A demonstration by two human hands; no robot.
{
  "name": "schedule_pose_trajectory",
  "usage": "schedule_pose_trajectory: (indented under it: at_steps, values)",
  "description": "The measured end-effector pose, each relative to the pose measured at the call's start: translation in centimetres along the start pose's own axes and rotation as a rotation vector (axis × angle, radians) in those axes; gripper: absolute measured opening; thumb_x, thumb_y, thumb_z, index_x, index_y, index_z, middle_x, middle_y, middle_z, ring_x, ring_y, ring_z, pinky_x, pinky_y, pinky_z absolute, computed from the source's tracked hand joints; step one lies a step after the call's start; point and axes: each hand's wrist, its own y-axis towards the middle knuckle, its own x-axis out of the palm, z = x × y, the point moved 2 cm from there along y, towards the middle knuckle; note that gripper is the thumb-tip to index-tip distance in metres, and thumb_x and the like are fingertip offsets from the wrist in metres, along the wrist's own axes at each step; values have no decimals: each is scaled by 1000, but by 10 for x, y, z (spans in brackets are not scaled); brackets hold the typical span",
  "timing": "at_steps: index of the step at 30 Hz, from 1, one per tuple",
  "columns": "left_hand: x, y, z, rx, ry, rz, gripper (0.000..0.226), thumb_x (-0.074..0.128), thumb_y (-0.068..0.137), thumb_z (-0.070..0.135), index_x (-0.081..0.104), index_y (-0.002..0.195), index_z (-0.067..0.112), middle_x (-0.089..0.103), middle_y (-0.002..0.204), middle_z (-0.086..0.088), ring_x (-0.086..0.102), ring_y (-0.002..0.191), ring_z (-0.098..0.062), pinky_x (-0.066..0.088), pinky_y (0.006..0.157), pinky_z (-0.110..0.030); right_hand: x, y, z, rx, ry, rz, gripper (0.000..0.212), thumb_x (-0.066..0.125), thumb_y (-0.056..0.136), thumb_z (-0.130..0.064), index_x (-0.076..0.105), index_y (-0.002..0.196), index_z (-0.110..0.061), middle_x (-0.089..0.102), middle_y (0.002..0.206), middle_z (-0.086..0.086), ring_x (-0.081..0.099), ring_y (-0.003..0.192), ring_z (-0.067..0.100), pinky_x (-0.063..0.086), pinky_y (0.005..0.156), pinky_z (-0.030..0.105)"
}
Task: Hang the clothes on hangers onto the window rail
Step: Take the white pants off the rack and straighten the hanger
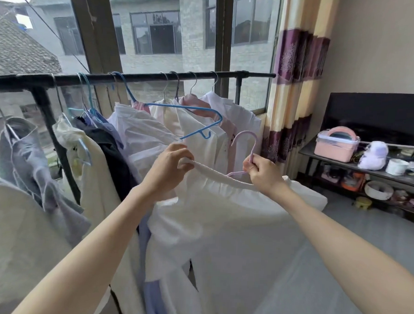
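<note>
Head view shows a white garment [223, 205] held up in front of the black window rail [138, 79], below it and near the camera, its ribbed neckline stretched between both hands. Left hand [168, 168] has its fingers curled round the left end of the neckline, gripping the cloth. Right hand [263, 172] pinches the neck of a pale pink hanger [245, 144] just below its hook, with the hanger's shoulder running down into the garment's collar; the hook stands upright and is not on the rail. Just behind the hands, an empty blue hanger [184, 108] hangs from the rail, tilted, with its bar slanting down to the right. Along the rail hang several clothes on hangers: white and pink shirts [202, 123] at the right end, a dark garment [113, 150] and a cream one [91, 175] in the middle, and a grey-lilac shirt [23, 153] at the far left. Behind the rail is the window [159, 36], with a grey brick building outside. To the right hangs a cream and purple curtain [297, 73]. Farther right, against the wall, a low shelf unit [378, 175] carries a pink box [337, 144], a lilac plush toy [373, 158] and a white round tin [396, 166], with a dark screen [378, 114] behind them.
</note>
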Motion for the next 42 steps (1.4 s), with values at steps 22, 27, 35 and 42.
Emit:
schedule_pose_trajectory:
  at_steps: [22,27,35,42]
  values:
    - [-23,6,13,79,142,247,28,54,91,33,55,116,19,68,87,-10,61,86,-37,39,75,-39,-24,-3,3,40,-290,-48,20,44,94,-30,48,75,-24,66,95,5,57,94,31,40,79,38]
    - [-18,6,10,34,166,245,29,54,91,36,57,115,21,70,91,-10,62,90,-35,39,77,-37,-26,-3,-4,-2,-344,-145,22,44,95,-28,47,74,-22,65,89,5,56,90,30,39,77,38]
    - [18,-26,8,8,171,-132,36,63,84,33,52,118,36,62,103,13,59,98,-19,42,80,-29,-24,-7,4,-9,-347,182,26,38,97,-28,56,99,-9,69,100,14,59,96,39,38,74,38]
    - [45,-50,-19,-19,-128,-203,69,54,62,64,53,122,31,44,122,7,38,115,-13,31,99,-30,-24,-21,13,97,-260,387,35,35,97,-27,56,81,-3,68,90,20,60,89,41,36,71,37]
